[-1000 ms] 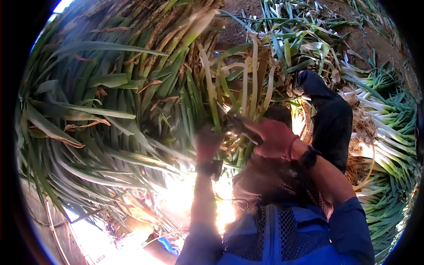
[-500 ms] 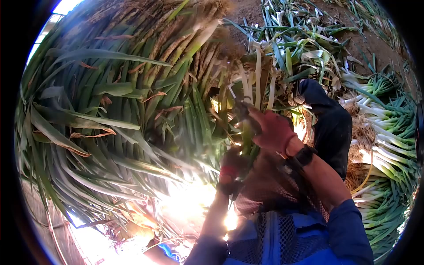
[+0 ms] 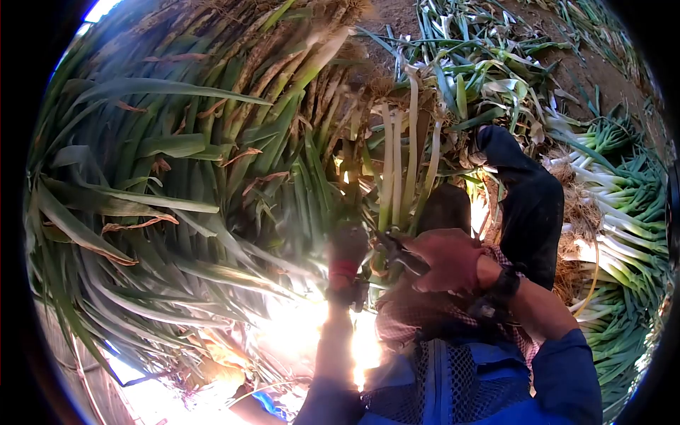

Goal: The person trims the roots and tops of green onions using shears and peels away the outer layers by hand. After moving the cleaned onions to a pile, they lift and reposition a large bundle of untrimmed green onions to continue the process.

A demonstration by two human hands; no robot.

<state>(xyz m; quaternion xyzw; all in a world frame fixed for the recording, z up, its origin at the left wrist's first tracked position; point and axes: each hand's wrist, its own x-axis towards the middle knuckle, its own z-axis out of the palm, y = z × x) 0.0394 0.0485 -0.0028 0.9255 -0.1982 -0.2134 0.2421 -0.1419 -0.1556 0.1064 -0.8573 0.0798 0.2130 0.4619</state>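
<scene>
My right hand [image 3: 448,259], in a reddish glove, is closed around the dark handles of shears [image 3: 402,256]. Their tip points up and left, right at the lower ends of several pale leek stalks [image 3: 398,170] standing upright in front of me. To the left, my left hand [image 3: 347,246], with a red cuff, reaches in at the edge of a large pile of untrimmed leeks [image 3: 177,163]. Shadow and blur hide its fingers, so I cannot tell whether it grips a leaf.
Cleaned leeks with white stems and roots [image 3: 613,227] lie in a row at the right. Cut leaves [image 3: 489,64] litter the soil [image 3: 397,18] ahead. My dark-trousered leg [image 3: 531,212] stands between. Bright sunlight glares at lower left.
My right hand has come down toward my body with the shears, uncovering the pale stalks. My left hand has shifted a little left and up.
</scene>
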